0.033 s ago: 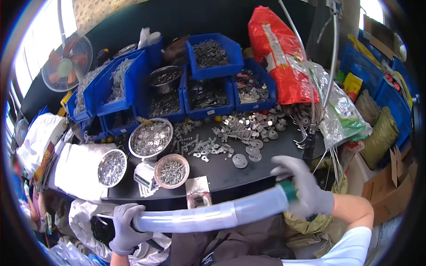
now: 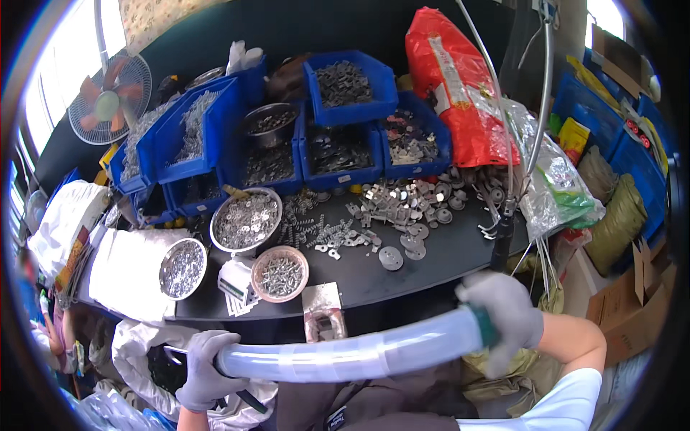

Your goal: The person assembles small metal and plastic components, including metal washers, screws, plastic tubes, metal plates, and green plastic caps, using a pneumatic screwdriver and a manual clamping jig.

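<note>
A long translucent plastic tube (image 2: pixel 323 359) lies across in front of my lap, bowed in the picture, its right end a little higher. My left hand (image 2: pixel 208 370) is closed around its dark left end, where a thin bent metal piece (image 2: pixel 175 351) sticks out. At the other end is a green cap (image 2: pixel 487 327). My right hand (image 2: pixel 510 316) is closed over this cap and blurred by motion; some of its fingers are hidden. Both hands wear grey gloves. What is inside the tube cannot be made out.
On the black bench stand a bowl of washers (image 2: pixel 248 220), a bowl of screws (image 2: pixel 280 274) and a steel bowl (image 2: pixel 182 269). Loose metal parts (image 2: pixel 402 205) are heaped beyond. Blue bins (image 2: pixel 341 161) line the back. A metal stand (image 2: pixel 502 241) rises at the right.
My right hand and the capped end of the tube have shifted right and slightly down. My left hand has moved only slightly.
</note>
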{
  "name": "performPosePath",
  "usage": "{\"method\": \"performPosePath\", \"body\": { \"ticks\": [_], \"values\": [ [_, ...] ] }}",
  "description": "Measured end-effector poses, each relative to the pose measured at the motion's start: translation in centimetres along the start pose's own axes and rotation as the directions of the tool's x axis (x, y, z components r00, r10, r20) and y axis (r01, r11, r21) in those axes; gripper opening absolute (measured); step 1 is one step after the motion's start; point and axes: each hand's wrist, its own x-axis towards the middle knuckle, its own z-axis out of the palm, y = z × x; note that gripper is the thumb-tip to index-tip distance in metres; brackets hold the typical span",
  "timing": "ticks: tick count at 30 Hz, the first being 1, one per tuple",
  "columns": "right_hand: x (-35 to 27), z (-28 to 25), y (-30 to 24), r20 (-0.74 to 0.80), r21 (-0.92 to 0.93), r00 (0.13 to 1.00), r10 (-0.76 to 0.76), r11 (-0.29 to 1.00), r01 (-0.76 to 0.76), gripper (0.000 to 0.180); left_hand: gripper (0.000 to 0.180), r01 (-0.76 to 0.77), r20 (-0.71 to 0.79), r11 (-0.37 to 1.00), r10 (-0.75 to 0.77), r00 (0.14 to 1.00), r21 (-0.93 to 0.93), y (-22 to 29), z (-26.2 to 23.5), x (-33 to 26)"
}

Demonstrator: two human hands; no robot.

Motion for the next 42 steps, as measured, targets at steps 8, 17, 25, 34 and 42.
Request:
{"method": "performPosePath", "body": {
  "ticks": [8,17,25,34,42],
  "values": [
    [2.1,0.9,-1.5,0.223,0.248,0.522,0.823,0.47,-0.847,0.054,0.066,-0.077,-0.011,0.929,0.087,0.996,0.363,2.0,0.4,1.6],
    [-4.3,1.8,5.9,-0.222,-0.105,0.769,0.599,0.769,-0.63,0.042,0.067,-0.061,-0.016,0.971,0.066,0.998,0.23,2.3,2.9,1.9],
    [-1.2,2.5,2.9,0.132,0.808,0.668,0.732,0.311,-0.5,0.055,0.061,0.079,-0.226,0.939,-0.161,0.961,-0.334,3.9,2.2,2.2],
    [-2.7,13.6,-0.6,0.539,0.57,0.479,0.693,0.119,-0.813,0.048,0.071,0.156,0.044,0.325,-0.327,0.944,-0.933,3.3,2.5,1.7],
    [-0.7,10.0,-4.2,0.35,0.509,0.618,0.704,0.411,-0.756,0.048,0.037,0.077,0.161,-0.204,-0.434,0.886,-0.976,4.8,8.4,-0.6]
  ]
}}
